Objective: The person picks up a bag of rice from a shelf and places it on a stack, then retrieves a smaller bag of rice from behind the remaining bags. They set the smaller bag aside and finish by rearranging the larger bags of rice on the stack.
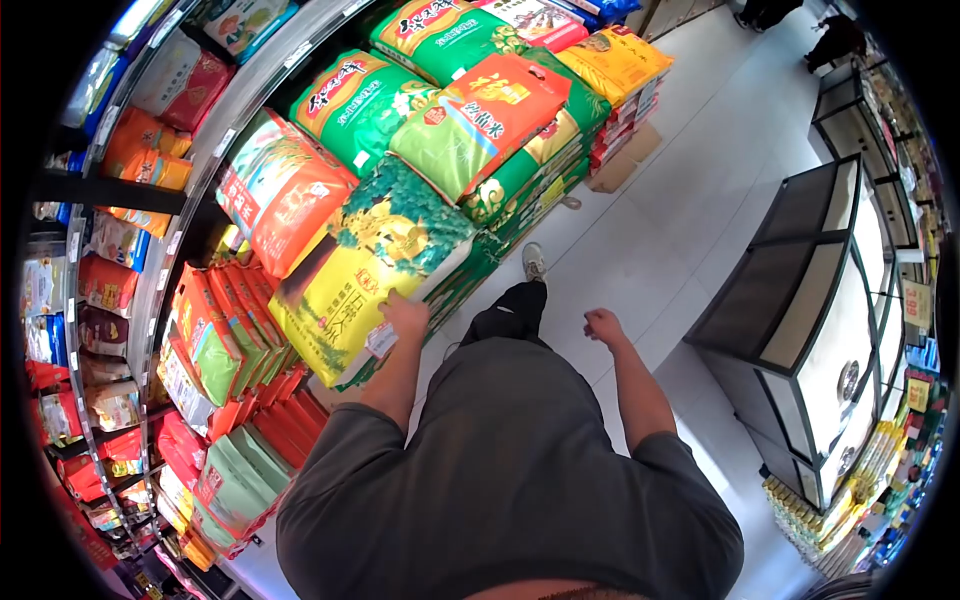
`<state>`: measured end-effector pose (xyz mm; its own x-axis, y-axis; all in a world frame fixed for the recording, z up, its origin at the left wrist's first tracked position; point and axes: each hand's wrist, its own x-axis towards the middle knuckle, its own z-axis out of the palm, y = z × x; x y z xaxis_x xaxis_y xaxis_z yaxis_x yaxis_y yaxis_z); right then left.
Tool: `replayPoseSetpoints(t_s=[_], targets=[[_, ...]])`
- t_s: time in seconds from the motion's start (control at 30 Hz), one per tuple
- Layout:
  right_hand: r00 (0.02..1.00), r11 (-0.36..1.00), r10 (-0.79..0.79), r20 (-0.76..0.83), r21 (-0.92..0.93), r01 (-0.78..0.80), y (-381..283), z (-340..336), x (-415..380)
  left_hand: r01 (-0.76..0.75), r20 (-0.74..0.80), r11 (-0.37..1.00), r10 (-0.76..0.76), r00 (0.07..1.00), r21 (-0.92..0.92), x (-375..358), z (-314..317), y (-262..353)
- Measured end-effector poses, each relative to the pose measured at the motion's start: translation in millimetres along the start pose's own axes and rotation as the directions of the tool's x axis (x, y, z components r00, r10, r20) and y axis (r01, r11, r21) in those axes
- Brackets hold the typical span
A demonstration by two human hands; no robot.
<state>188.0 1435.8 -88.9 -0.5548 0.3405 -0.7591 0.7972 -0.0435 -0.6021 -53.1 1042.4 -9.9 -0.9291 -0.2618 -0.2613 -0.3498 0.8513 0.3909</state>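
Note:
My left hand [405, 316] is at the near right side of a yellow rice bag [353, 284] with a green tree print, its bent fingers on the bag's edge. Below the wrist, a small white tag [380, 340] shows against the bag. My right hand [602, 326] hangs over the floor on the other side, its fingers curled in with nothing visible in them. Just beyond the yellow bag lie an orange and green rice bag [480, 122] and a red and white rice bag [284, 190]. Green rice bags [360, 102] are stacked behind them.
Shelves [190, 225] packed with bagged goods run along my left. Upright red and green packs [225, 330] stand low beside the stack. A dark-framed display case [800, 310] stands across the tiled aisle [660, 215]. People [835, 42] are at the far end. My shoe [534, 262] is near the stack.

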Motion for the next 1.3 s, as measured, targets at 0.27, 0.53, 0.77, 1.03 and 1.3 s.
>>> replayPoseSetpoints(t_s=[0.27, 0.53, 0.77, 1.03, 1.3], targets=[[0.992, 0.975, -0.084, 0.098, -0.198, 0.102, -113.3, -62.4, 76.9, 0.216, -0.041, 0.970, -0.213, 0.976, 0.110, 1.0, 26.0, 58.1], [0.995, 0.951, 0.028, 0.100, -0.309, 0.004, -160.0, -146.4, 143.0, 0.538, 0.079, 0.825, -0.556, 0.827, 0.176, 49.4, 41.2, 99.2], [0.988, 0.817, 0.077, 0.134, -0.577, 0.014, -206.7, -174.6, 213.7, 0.466, -0.033, 0.863, -0.480, 0.877, -0.194, 34.4, 59.4, 68.3], [0.902, 0.708, -0.432, 0.018, -0.613, 0.351, -410.9, -169.6, 387.2, 0.203, -0.285, 0.953, -0.264, 0.922, -0.226, 20.4, 61.9, 134.9], [0.841, 0.741, -0.489, 0.230, -0.400, 0.540, -540.4, -101.2, 440.8, 0.572, 0.377, 0.594, -0.431, 0.820, -0.566, 140.1, 112.1, 220.5]])
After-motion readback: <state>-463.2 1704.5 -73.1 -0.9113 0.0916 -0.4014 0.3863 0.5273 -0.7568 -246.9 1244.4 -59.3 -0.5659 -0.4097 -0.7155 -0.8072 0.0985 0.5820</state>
